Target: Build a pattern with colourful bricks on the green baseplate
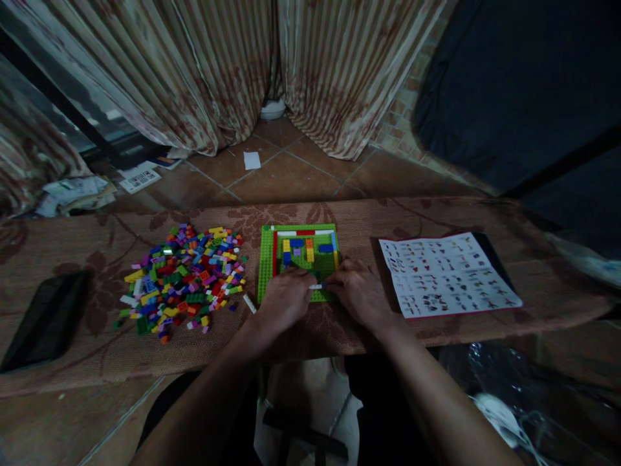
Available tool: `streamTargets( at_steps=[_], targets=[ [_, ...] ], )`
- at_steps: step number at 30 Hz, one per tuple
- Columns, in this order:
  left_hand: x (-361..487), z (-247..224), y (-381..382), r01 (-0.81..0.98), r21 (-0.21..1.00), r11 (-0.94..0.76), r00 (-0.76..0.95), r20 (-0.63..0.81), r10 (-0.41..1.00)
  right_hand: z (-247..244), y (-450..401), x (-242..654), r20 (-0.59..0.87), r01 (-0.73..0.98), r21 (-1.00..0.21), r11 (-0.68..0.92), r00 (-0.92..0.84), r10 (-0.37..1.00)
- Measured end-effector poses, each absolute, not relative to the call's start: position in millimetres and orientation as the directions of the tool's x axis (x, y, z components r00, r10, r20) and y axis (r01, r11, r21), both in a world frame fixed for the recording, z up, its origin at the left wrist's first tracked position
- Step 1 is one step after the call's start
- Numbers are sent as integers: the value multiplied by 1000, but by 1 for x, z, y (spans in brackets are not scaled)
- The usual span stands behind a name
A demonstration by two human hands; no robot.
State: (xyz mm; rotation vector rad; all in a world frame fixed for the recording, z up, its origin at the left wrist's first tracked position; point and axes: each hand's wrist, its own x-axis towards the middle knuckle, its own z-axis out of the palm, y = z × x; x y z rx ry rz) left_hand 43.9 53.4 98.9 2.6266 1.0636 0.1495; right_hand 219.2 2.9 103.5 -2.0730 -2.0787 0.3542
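A green baseplate lies in front of me, with a border of white, red, blue and yellow bricks along its edges. Inside that border stand several more pieces, among them an orange brick and a blue brick. Over the near edge of the plate, my left hand is closed, its fingertips on a small white brick. My right hand comes in from the other side, fingers bent together at the plate's near right corner. What its fingertips pinch is too small and hidden to make out.
A heap of loose coloured bricks spreads to the left, with a long white brick beside it. A dark phone or tablet lies far left. On the right is a printed parts sheet. The cloth-covered bench is narrow.
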Motion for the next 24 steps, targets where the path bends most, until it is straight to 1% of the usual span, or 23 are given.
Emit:
streamTargets(
  at_steps=[5,9,11,14,16,20,24],
  targets=[
    [45,100,53,676,305,-671,707,-12,707,103,1,219,5,952,-305,16,-16,1000],
    [45,104,51,679,306,-668,703,-8,711,102,-2,222,50,940,-337,43,-27,998],
    [45,105,51,678,311,-666,703,-9,711,100,-3,224,78,921,-386,54,-25,997],
    [44,106,51,680,316,-661,699,-7,715,100,-3,230,131,858,-506,85,-21,991],
    [44,106,51,679,320,-661,698,-3,716,101,-3,236,173,831,-549,90,8,985],
    [44,105,51,677,328,-660,696,10,718,102,-2,246,223,838,-545,26,114,968],
    [48,107,49,668,315,-674,704,26,710,102,-4,248,190,837,-546,17,104,976]
  ],
)
